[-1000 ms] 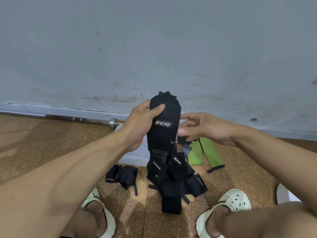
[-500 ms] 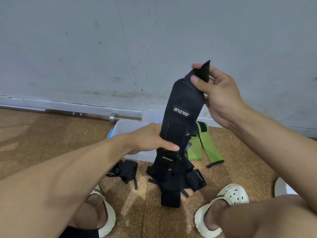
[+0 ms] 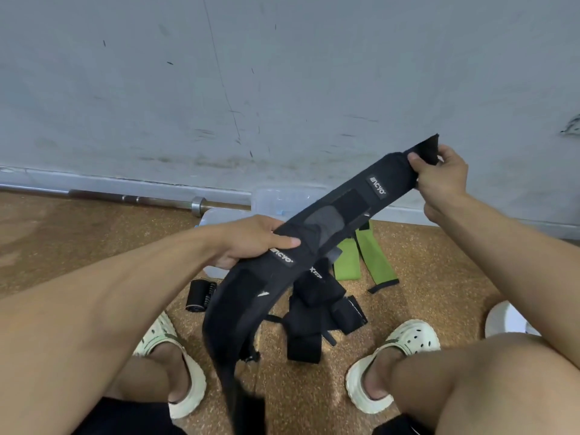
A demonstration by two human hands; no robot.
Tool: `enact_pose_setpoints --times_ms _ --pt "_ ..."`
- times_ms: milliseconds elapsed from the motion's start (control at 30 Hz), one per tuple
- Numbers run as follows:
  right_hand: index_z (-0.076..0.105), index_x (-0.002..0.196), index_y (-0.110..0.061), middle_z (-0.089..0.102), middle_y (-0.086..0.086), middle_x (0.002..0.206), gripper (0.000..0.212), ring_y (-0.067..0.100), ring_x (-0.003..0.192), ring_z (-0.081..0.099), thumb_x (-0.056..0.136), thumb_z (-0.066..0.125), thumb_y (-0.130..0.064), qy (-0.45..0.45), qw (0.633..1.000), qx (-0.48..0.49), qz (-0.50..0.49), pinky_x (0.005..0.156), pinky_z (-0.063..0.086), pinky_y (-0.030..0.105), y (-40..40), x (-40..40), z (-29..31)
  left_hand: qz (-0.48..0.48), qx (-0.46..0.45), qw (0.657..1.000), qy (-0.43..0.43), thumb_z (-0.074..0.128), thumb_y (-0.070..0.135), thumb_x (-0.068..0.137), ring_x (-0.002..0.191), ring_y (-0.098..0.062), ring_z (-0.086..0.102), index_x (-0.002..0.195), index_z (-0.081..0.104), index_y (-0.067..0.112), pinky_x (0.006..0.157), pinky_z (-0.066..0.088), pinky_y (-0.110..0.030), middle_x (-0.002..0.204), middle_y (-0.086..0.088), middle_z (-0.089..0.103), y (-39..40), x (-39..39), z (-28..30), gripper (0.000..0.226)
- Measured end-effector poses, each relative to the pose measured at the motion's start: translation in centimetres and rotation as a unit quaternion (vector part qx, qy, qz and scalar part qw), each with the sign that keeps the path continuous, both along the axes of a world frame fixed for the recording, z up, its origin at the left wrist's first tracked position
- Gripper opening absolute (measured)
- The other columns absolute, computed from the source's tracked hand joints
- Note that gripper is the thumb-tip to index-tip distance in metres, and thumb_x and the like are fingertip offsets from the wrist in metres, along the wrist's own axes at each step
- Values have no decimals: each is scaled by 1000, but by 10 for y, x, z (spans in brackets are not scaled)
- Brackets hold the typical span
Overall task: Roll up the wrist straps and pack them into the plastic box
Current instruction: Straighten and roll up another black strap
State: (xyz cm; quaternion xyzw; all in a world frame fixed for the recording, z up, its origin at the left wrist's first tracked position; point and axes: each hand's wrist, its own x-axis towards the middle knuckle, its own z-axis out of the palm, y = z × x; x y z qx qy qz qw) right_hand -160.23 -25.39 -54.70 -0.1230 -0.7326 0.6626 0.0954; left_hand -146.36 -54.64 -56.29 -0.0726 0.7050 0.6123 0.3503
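A long black wrist strap (image 3: 351, 211) stretches diagonally in the air. My right hand (image 3: 439, 180) pinches its upper end at the right. My left hand (image 3: 251, 240) grips it lower down, near a white logo; the rest hangs toward my lap. On the cork floor lie a pile of black straps (image 3: 317, 309), a rolled black strap (image 3: 199, 295) and two green straps (image 3: 367, 255). The clear plastic box (image 3: 276, 199) stands against the wall, mostly hidden behind my left hand and the strap.
A steel barbell (image 3: 131, 199) lies along the base of the grey wall. My feet in pale clogs (image 3: 405, 343) flank the pile. A white object (image 3: 505, 318) sits at the right, beside my knee.
My right hand has swung the strap's upper end down and to the right, so the strap slants instead of standing upright. The strap's lower part has lifted off the pile and hangs free.
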Motion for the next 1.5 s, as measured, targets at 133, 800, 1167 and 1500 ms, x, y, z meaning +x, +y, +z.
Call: enact_pose_setpoints --times_ms 133,800,1167,1500 --pt "62 109 -16 72 0 99 20 17 90 69 94 72 -7 -6 998 21 52 86 61 45 -7 6 -5 33 -5 999 23 59 21 104 102 -21 75 125 69 14 79 61 -27 112 -6 78 5 0 -7 24" --pt "69 107 -19 73 6 95 31 15 80 73 87 75 5 -45 955 60 288 64 58 22 -47 39 2 215 -140 961 102 72 17 92 118 -22 61 111 63 24 104 49 -39 127 -5 64 -7 -15 -16 22" --pt "67 100 -8 75 8 95 16 18 84 76 88 75 1 -159 918 -82 354 68 59 22 -89 71 20 143 -79 973 161 91 29 74 101 -4 68 138 47 28 81 56 -18 116 6 68 30 7 11 77" --pt "64 106 -13 75 12 98 20 21 83 77 90 76 -10 -155 929 -59 330 65 62 28 -99 81 34 242 -129 922 274 54 17 104 102 -16 68 116 71 20 89 56 -32 106 0 74 32 6 11 22"
